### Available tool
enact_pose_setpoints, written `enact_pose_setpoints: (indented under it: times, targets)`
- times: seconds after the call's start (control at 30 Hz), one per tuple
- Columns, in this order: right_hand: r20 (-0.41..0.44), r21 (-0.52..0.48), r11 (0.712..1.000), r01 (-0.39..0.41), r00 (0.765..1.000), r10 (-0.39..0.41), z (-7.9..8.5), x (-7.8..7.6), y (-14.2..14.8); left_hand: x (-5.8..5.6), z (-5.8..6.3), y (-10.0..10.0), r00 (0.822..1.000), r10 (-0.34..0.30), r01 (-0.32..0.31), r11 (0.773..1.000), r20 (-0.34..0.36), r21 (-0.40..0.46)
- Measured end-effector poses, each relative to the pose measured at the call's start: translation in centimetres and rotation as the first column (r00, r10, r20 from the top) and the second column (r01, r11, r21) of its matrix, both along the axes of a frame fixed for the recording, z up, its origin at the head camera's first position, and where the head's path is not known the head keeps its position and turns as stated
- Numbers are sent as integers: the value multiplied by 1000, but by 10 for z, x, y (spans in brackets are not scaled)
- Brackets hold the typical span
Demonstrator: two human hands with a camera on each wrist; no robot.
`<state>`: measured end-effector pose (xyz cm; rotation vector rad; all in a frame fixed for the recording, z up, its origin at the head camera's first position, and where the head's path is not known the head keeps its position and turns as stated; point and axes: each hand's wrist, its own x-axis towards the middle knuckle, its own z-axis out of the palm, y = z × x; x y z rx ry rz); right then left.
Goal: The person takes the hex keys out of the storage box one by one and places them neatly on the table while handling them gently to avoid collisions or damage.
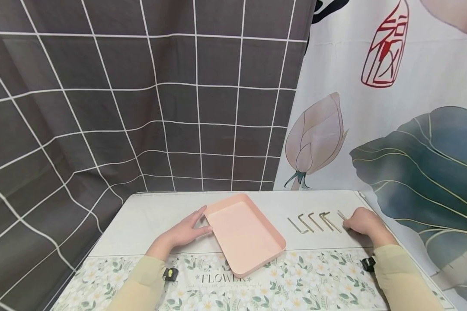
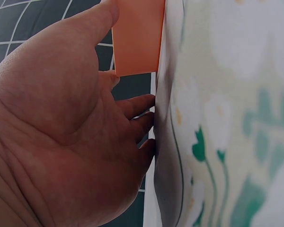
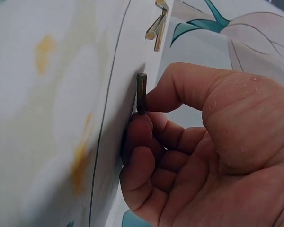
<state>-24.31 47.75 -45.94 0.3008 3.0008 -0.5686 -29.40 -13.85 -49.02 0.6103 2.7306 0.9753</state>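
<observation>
A shallow pink tray (image 1: 243,235) lies at a slant on the table. My left hand (image 1: 184,231) is at its left side, fingers spread and fairly straight. In the left wrist view the thumb and a fingertip meet the tray's wall (image 2: 138,38), and the other fingertips rest at the tabletop. At the right, my right hand (image 1: 363,224) pinches an L-shaped hex key (image 3: 141,93) between thumb and fingers, close over the table; part of the key is hidden by the hand. Left of this hand lie several brass-toned hex keys (image 1: 316,222) in a row.
A floral cloth (image 1: 202,291) covers the near part of the white table (image 1: 159,207). Behind stand a dark grid-patterned curtain (image 1: 218,103) and a white curtain (image 1: 331,65) with flower prints. A small black device is strapped at each wrist.
</observation>
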Motion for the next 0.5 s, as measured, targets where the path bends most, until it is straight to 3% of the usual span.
enact_pose_setpoints:
  times: [0.5]
  targets:
    - [2, -13, 1000, -3, 1000, 3, -1, 0, -2, 0, 2, 0, 1000, -12, 12, 1000, -3, 5]
